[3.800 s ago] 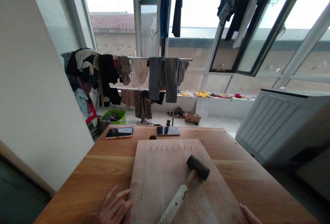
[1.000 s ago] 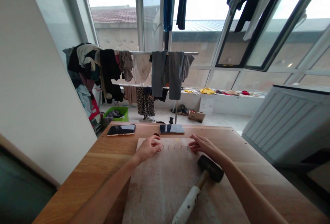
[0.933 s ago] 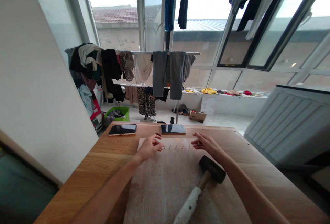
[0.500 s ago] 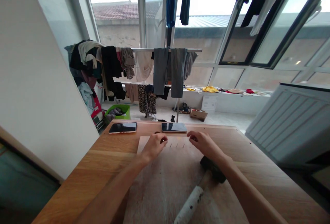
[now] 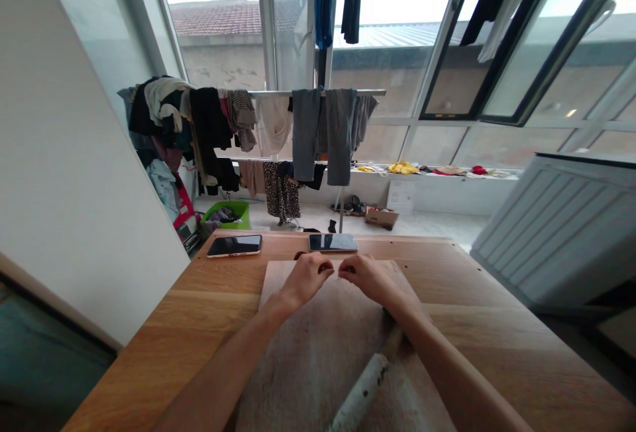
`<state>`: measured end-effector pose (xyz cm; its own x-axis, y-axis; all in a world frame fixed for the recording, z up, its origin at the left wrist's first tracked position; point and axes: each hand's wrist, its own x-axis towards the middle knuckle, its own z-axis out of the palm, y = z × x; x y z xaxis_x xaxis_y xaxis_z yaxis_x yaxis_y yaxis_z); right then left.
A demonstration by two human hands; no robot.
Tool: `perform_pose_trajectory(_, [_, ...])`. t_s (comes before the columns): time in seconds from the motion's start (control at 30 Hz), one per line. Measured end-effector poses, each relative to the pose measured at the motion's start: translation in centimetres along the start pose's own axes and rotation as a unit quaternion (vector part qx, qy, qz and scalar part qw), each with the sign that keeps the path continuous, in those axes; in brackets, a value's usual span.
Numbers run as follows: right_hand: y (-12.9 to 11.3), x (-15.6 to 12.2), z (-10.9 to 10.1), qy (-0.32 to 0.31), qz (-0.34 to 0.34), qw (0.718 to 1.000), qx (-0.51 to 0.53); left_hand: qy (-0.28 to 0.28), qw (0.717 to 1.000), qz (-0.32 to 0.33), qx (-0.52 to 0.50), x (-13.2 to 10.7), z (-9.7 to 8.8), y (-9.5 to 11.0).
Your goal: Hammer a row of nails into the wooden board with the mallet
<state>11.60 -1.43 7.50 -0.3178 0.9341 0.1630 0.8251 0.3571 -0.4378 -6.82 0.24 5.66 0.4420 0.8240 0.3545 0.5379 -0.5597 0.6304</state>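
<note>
Surface [image 5: 189, 332] of brown wood carries a board [image 5: 303, 359]. Slantwise on the board lies a hammer [image 5: 362, 393], its head mostly hidden by the right arm [image 5: 430, 346]. Over the board's far end, the left hand [image 5: 304, 281] and right hand [image 5: 366, 275] curl near each other, fingertips drawn together; whether either grips anything, I cannot tell. Two phones [image 5: 234, 245] [image 5: 332, 242] lie beyond. One thin nail [image 5: 338, 279] shows between the hands, just beside the right one's fingertips.

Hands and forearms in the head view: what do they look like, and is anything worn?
The left hand and right hand are ungloved. Both forearms show no sleeve, watch or bracelet. Rings can't be made out.
</note>
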Motion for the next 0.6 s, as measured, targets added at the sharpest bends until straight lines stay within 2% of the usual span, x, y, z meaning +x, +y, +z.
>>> perform_pose_trajectory(0.13, [-0.5,0.3,1.0,-0.003,-0.016,1.000,0.008,-0.018,1.000,-0.005,-0.019,-0.9,-0.5,0.1])
perform_pose_trajectory(0.27, [-1.3,-1.1,0.1,0.012,-0.024,1.000,0.015,-0.052,0.998,-0.002,-0.048,-2.2,-0.7,-0.1])
perform_pose_trajectory(0.4, [-1.9,-2.6,-0.5,-0.011,-0.047,0.998,0.041,-0.072,0.994,-0.015,-0.083,-3.3,-1.2,0.0])
perform_pose_trajectory(0.6, [-2.1,-5.2,-0.4,-0.002,-0.052,0.986,0.158,-0.084,0.994,0.007,-0.073,-6.0,-4.0,0.9])
